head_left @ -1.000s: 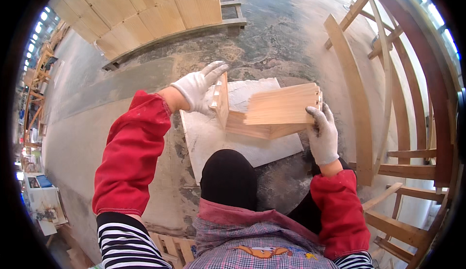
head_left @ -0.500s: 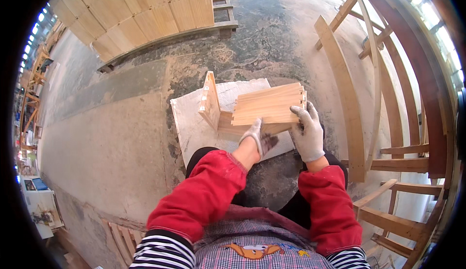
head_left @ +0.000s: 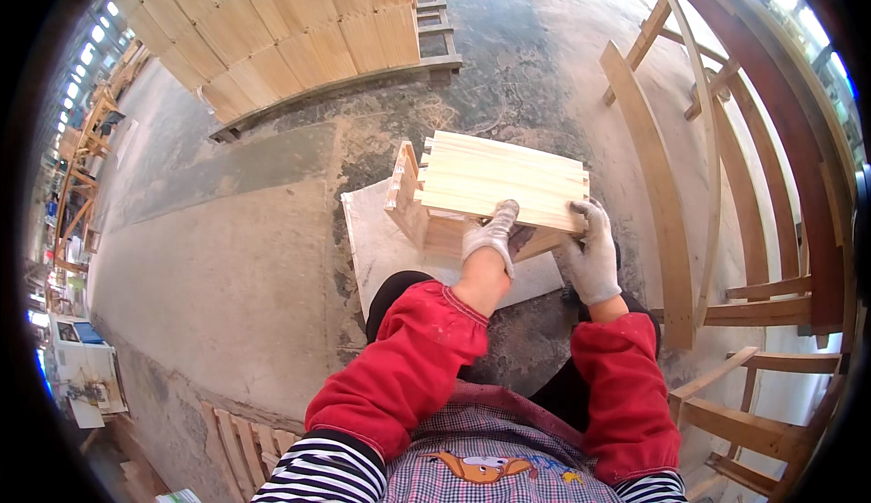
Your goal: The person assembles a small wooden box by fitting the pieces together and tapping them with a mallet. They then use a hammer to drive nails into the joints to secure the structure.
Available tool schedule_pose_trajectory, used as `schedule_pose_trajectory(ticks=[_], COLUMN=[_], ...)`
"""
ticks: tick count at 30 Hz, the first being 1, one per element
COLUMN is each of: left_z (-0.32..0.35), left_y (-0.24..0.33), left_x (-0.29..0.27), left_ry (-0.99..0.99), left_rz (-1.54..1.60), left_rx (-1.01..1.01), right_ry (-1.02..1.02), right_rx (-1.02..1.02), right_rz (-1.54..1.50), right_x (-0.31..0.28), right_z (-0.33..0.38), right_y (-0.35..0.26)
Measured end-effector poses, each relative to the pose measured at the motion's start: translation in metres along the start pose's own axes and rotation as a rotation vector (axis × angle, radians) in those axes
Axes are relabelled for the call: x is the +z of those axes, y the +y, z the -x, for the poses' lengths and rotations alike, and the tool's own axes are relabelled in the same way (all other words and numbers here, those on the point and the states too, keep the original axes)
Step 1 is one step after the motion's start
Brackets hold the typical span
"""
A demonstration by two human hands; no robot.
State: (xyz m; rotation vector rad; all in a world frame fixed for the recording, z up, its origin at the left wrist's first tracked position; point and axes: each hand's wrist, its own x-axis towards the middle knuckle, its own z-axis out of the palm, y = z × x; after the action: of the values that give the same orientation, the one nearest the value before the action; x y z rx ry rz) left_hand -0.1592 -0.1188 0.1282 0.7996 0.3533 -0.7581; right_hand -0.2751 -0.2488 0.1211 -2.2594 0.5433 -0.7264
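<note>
Hands [head_left: 490, 236], both half-closed, grip the pale wooden board [head_left: 504, 172] along its near edge.

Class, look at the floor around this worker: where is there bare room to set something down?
Bare floor lies left of the pale sheet, this side of the wooden stack; another patch separates that stack from the long plank at right. The sheet is crowded by the side panel, top panel, left hand and right hand.

Woodworking shop; stacked wood [head_left: 299, 31]; long plank [head_left: 655, 185]; concrete floor [head_left: 218, 294]
</note>
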Motion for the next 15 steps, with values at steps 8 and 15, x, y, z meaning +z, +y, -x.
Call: schedule_pose_trajectory(ticks=[8, 15], left_z=[-0.005, -0.005], left_y=[0.018, 0.023], left_x=[-0.025, -0.03], left_ry=[-0.041, -0.037], left_rz=[0.037, 0.052], left_rx=[0.0, 0.0], right_ry=[-0.04, -0.061], right_rx=[-0.014, -0.011], right_rz=[0.039, 0.049], right_x=[0.011, 0.014], right_z=[-0.001, -0.003], right_y=[-0.02, -0.024])
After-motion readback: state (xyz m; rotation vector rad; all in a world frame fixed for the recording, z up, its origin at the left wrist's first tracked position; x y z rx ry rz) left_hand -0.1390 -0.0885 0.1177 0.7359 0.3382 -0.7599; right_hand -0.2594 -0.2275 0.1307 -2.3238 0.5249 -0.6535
